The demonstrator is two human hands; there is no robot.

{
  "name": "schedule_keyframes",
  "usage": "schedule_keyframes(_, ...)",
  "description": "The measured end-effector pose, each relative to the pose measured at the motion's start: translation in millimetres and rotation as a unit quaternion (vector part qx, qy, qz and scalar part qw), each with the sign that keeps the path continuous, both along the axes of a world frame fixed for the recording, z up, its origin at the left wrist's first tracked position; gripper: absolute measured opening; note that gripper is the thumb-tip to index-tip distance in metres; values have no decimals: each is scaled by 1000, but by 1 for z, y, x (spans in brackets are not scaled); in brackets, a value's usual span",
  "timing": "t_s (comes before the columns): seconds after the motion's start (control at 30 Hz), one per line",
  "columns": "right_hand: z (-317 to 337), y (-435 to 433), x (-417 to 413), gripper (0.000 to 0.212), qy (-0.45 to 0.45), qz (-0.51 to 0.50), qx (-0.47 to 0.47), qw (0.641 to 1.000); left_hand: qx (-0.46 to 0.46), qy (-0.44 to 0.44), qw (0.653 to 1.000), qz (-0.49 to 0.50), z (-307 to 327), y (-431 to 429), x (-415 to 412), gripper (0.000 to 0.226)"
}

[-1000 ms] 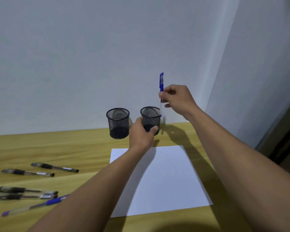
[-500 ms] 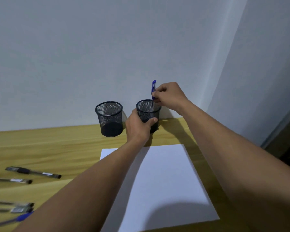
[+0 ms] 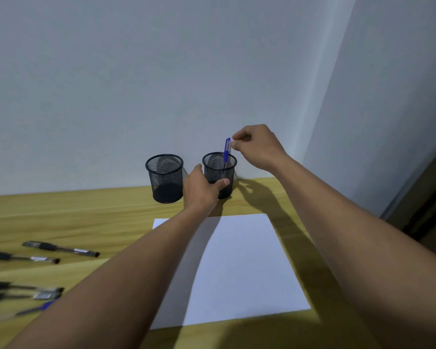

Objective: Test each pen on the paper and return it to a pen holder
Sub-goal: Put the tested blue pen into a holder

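Lying far to the left of both grips, four black pens (image 3: 61, 249) and a second blue pen (image 3: 35, 309) rest loose on the wooden table (image 3: 86, 215), their images smeared toward the picture's edge. Closer in, just left of the left hand's grip and apart from it, the left pen holder (image 3: 164, 178) stands upright, a black mesh cup near the wall (image 3: 136, 84). The left hand (image 3: 202, 190) wraps the lower part of the right pen holder (image 3: 219, 170), with the thumb across the near side of the mesh and the fingers going round its left side out of sight; this holder stands upright on the table too. On the near side of that grip, toward the person, the white paper (image 3: 242, 268) lies flat, partly under the shadow of the left forearm. Directly above the left hand's grip, the blue pen (image 3: 227, 152) stands almost upright inside the held holder, its lower part down in the mesh and its capped top sticking out over the rim. At that top end the right hand (image 3: 257, 147) pinches the pen between thumb and forefinger, with the other fingers curled, above and just right of the holder's rim.
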State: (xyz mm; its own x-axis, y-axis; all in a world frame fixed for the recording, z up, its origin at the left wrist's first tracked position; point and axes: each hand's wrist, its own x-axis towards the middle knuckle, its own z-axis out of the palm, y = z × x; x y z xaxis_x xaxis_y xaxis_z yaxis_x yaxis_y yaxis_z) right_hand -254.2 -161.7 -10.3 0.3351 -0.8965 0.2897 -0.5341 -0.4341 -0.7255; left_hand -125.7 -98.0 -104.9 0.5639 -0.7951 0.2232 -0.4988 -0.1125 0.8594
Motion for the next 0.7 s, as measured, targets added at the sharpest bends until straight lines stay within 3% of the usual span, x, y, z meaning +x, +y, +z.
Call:
schedule_keyframes(0.17, 11, 35, 6, 22, 36, 23, -20, 999, -1, -43, 999, -12, 23, 41, 11, 71)
schedule_keyframes(0.4, 10, 107, 47, 18, 82, 98, -29, 991, -9, -124, 992, -6, 52, 138, 52, 40)
schedule_keyframes(0.7, -21, 205, 128, 16, 138, 211, -8, 968, 52, -167, 984, 35, 44, 256, 136, 30)
